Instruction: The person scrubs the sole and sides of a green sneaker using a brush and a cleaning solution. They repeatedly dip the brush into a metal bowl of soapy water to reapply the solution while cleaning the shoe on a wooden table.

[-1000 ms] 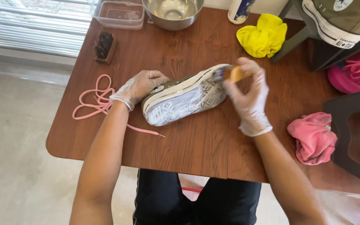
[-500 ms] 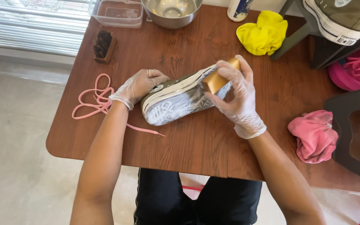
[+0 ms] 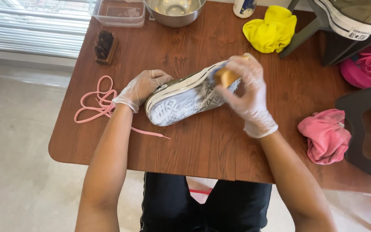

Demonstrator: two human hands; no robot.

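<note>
Left hand (image 3: 144,88) grasps the shoe (image 3: 190,96) at its heel; right hand (image 3: 245,92) clenches a brush (image 3: 225,76) against the sole (scrubbing apparently unfinished, laces (image 3: 101,105) removed).

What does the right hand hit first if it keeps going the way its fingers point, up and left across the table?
The right hand already presses a tan brush against the sneaker sole. Straight on, it would likely slide along the sole toward the left hand gripping the heel end. Height is hard to judge.
</note>
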